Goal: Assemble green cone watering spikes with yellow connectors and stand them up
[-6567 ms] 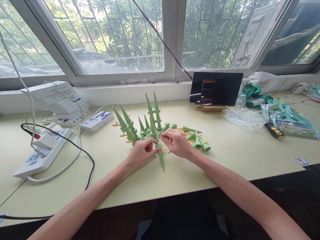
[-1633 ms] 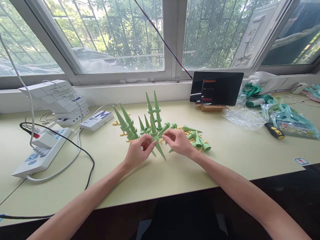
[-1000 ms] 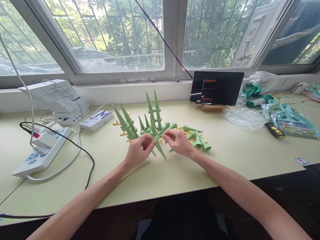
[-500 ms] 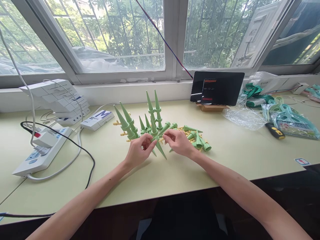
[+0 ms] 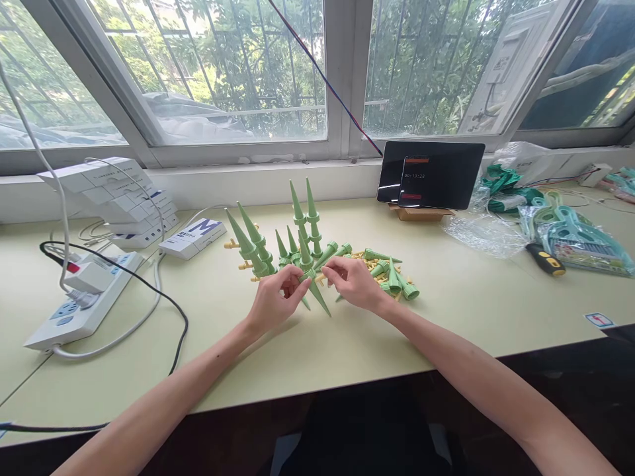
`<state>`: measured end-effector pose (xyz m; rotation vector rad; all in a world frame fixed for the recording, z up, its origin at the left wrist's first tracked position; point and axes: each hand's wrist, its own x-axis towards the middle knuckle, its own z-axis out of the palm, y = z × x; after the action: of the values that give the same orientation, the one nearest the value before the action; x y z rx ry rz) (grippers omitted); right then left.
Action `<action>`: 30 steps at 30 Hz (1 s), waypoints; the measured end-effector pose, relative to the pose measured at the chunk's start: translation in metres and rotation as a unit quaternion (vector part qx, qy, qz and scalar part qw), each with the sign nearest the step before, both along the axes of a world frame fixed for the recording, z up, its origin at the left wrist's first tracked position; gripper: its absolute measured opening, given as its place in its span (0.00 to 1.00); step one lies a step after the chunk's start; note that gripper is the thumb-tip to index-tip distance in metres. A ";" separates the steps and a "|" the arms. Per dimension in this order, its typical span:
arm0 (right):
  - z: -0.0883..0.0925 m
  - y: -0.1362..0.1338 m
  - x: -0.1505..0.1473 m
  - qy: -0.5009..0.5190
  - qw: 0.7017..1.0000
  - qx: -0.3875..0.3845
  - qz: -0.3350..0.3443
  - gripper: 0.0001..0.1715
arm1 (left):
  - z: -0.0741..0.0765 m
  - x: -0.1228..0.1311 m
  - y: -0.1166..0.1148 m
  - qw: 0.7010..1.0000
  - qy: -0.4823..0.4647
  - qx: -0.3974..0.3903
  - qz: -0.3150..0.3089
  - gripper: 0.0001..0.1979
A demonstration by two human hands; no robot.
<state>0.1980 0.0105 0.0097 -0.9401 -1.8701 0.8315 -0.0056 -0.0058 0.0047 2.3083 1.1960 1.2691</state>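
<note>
My left hand (image 5: 272, 304) pinches the wide end of a green plastic spike (image 5: 317, 296) whose tip points down and right toward me. My right hand (image 5: 353, 283) is closed in a pinch at that same end, on a small yellow fitting (image 5: 320, 278) that is barely visible. Both hands hover just above the pale green table (image 5: 307, 350). Behind them several green spikes (image 5: 302, 218) stand upright in a cluster. More green spikes (image 5: 394, 279) lie in a pile with small yellow parts to the right of my right hand.
A white power strip (image 5: 79, 301) with cables lies at left, near stacked white boxes (image 5: 114, 198). A dark tablet with a phone (image 5: 430, 175) leans at the window. Plastic bags of teal items (image 5: 560, 228) and a yellow-black tool (image 5: 544, 259) lie at right.
Since 6.6 s ago the held spike has swung from pointing straight down to pointing down-right. Over the last second the hands have barely moved.
</note>
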 end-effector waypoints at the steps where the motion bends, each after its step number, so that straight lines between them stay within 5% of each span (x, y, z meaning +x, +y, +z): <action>1: 0.000 0.000 0.000 -0.001 1.000 0.003 -0.001 0.15 | 0.000 0.000 0.000 1.000 0.000 0.001 -0.001 0.06; 12: 0.001 -0.001 0.000 -0.031 0.999 0.002 0.018 0.05 | 0.000 0.000 0.001 1.000 0.001 0.003 0.000 0.06; 30: -0.002 0.002 0.000 -0.055 0.998 -0.001 0.023 0.18 | 0.000 0.000 0.001 1.000 0.004 0.013 -0.011 0.06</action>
<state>0.1984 0.0124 0.0080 -0.9654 -1.9925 0.8241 -0.0059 -0.0046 0.0049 2.3412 1.1605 1.2754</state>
